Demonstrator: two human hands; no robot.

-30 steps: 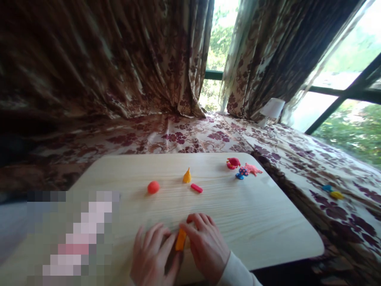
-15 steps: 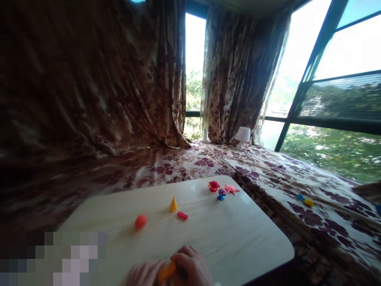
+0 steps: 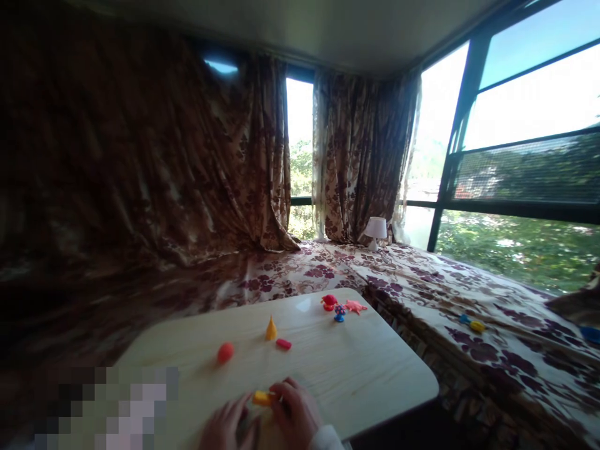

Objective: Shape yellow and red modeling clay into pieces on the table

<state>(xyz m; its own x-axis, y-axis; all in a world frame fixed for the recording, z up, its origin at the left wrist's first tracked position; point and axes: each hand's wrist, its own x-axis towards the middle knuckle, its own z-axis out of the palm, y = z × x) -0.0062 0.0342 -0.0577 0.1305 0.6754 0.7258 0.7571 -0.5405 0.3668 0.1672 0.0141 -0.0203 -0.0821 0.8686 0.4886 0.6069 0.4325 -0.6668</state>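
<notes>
A small yellow-orange piece, probably modelling clay (image 3: 262, 397), is pinched between the fingers of my right hand (image 3: 297, 409), low over the near part of the table. Just left of it is my left hand (image 3: 229, 425), its thumb and fingers apart and seemingly with nothing between them. Farther up the table lie an orange-red ball (image 3: 225, 352), a yellow pointed cone-like shape (image 3: 270, 329) standing upright, and a short pinkish-red roll (image 3: 284, 344) beside the cone.
Small figures cluster at the table's far right corner: a red one (image 3: 329, 302), a blue dotted one (image 3: 339, 314) and a pink flat one (image 3: 356, 307). The pale table (image 3: 375, 375) adjoins a flower-patterned covered surface (image 3: 492, 356). A white lamp (image 3: 376, 229) stands behind.
My view has tilted up. My left hand has come off the yellow-orange piece and its fingers have parted, while my right hand keeps hold of it.
</notes>
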